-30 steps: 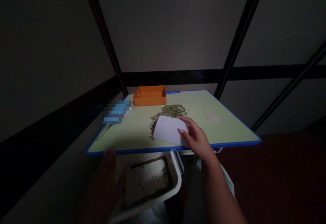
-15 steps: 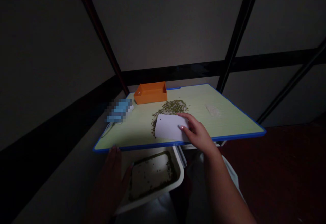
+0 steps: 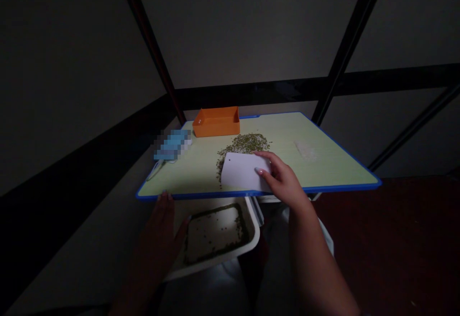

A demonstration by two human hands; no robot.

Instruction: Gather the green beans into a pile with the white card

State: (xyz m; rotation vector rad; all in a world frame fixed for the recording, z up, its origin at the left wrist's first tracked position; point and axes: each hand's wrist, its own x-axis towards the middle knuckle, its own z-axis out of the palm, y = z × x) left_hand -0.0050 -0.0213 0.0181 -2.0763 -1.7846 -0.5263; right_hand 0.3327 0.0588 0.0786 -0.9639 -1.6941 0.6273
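My right hand (image 3: 282,174) pinches a white card (image 3: 244,170) with a small hole near one corner, thumb on top. The card is tilted over the near side of a spread of small green grains (image 3: 249,142), close to the table's front edge; part of the spread is hidden behind it. Below that edge, my left hand (image 3: 161,225) grips the left side of a white plastic basin (image 3: 255,230), thumb toward the inside, fingers reaching up near the table edge. Green grains lie scattered in the basin, mostly around its bottom edge. Shadow dims the left hand.
An orange open box (image 3: 216,123) stands at the back left of the pale green table (image 3: 334,170) with blue edging. A blurred-out blue item (image 3: 174,144) with a white cord lies at the left. A pale patch of small bits (image 3: 305,151) is to the right. Walls (image 3: 247,24) enclose the back and left.
The view has shifted slightly, so the table sits higher in the picture. Both hands keep nearly the same places, the card still against the grains.
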